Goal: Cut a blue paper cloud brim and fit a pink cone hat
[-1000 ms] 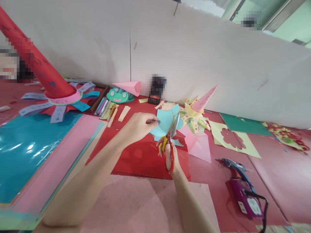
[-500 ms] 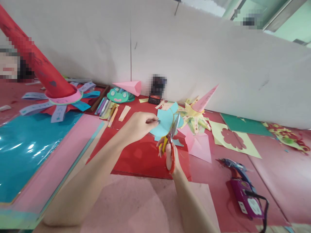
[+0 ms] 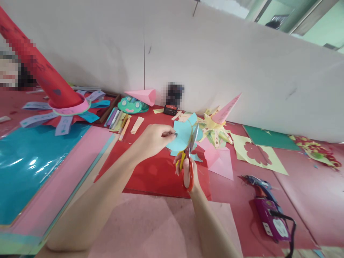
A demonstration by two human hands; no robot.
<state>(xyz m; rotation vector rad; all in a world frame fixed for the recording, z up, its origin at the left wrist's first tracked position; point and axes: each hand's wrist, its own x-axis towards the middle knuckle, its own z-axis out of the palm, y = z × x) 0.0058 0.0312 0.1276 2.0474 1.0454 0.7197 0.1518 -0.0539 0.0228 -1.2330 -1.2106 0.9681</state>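
My left hand [image 3: 153, 139] pinches the left edge of a light blue paper piece [image 3: 182, 134] and holds it above a red sheet [image 3: 150, 172]. My right hand [image 3: 188, 173] grips red and yellow handled scissors [image 3: 189, 157]. Their blades point up and away into the blue paper's right side. Small blue scraps lie on the red sheet just under the paper.
Large teal [image 3: 24, 165] and pink [image 3: 67, 175] sheets lie at left, under a red cone with paper strips [image 3: 53, 96]. A yellow star craft with a pink cone [image 3: 217, 123], a yellow sheet with a flower cut-out [image 3: 255, 152] and a glue gun [image 3: 266, 208] sit at right. A white wall [image 3: 188, 53] is behind.
The blue paper has turned slightly in my left hand and the scissor blades sit a little further along its edge. Both arms stay where they were.
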